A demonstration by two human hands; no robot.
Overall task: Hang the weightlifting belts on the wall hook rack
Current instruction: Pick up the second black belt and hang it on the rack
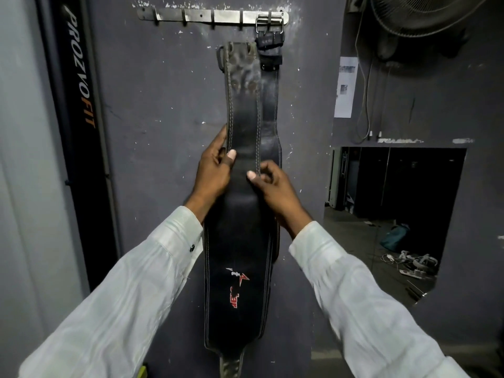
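Against the dark wall (pixel 163 105), below the hook rack (pixel 207 16), I saw left hand (pixel 215 170) and right hand (pixel 275 189) pinching the front belt (pixel 242 126).

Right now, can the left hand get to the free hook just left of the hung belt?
Likely yes. The left hand grips the held belt below the hook rack. Only that belt's top end stands under the free hook; the hung belt is on the next hook over.
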